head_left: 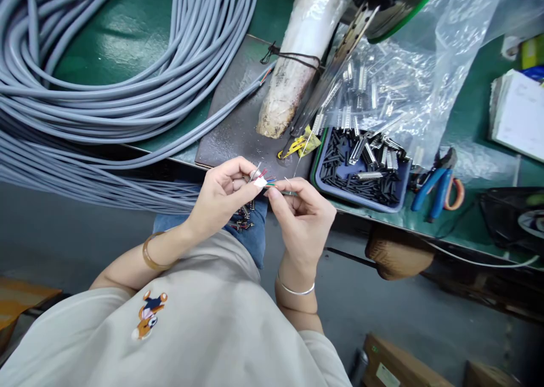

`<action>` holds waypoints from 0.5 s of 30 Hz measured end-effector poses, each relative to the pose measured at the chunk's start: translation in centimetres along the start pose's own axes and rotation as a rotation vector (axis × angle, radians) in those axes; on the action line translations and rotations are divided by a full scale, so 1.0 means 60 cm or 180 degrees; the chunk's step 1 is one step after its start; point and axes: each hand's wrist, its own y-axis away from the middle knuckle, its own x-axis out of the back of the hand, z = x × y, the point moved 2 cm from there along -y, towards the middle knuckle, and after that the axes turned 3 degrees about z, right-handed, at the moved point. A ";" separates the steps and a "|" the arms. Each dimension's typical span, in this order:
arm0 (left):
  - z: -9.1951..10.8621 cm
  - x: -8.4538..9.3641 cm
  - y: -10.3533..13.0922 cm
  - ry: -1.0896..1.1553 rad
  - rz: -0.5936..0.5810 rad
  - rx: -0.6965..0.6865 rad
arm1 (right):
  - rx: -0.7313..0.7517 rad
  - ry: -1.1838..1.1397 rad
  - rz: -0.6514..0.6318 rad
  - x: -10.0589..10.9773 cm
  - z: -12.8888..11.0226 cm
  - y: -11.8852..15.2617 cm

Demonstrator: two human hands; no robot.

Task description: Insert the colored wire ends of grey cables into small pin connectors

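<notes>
Between thumb and fingers, my left hand (227,193) pinches the end of a cable, where several thin coloured wires (268,181) fan out past a small white piece (260,181). My right hand (302,208) is closed, its thumb and forefinger meeting on the wire tips. A thin strand of solder wire (302,153) seems to run down toward the right fingers; whether they hold it too I cannot tell. Below the hands, finished-looking wire ends with connectors (243,220) lie over my lap. Just ahead is a dark board (232,132) on the bench edge.
Grey cable coils (170,109) cover the left of the green bench. A wrapped white roll (297,64) is tied beside a soldering iron (312,98). To the right are a blue tray (361,197) of connectors and black sleeves, a plastic bag (450,75) and blue-handled cutters (440,188).
</notes>
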 end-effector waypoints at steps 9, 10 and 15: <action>-0.004 0.004 0.000 -0.0042 -0.0073 0.0018 | 0.0039 -0.0117 0.0039 -0.002 -0.005 -0.003; -0.004 0.004 0.000 -0.0042 -0.0087 -0.0009 | 0.0038 -0.0081 0.0034 -0.002 -0.005 -0.003; -0.006 0.002 0.002 0.0007 0.0027 0.0087 | 0.0500 0.0220 0.0022 -0.004 -0.012 0.003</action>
